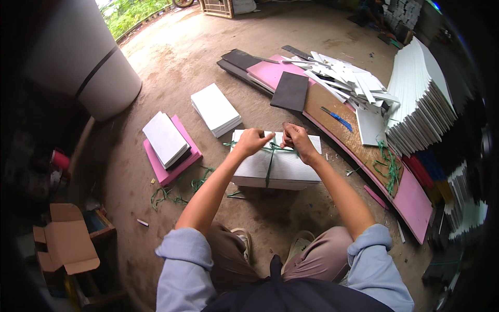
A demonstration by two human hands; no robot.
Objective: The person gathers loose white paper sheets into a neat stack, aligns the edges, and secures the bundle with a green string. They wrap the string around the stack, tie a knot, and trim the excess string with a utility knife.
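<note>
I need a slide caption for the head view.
Left hand and right hand hold green twine across stacked white sheets.

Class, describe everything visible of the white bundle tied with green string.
The white bundle is blocky, apparently many thin sheets packed together. Fine parallel lines run across its upper face; its near side looks plain. It sits on the floor. Green string crosses it sideways and toward the person. Over its far part, the left grip and right grip seemingly hold the string; whether they touch the bundle is unclear.

Twine [271, 162] on bundle [250, 165], stacks [214, 105] left, board [359, 149] right, possibly a person [373, 14] beyond
</note>
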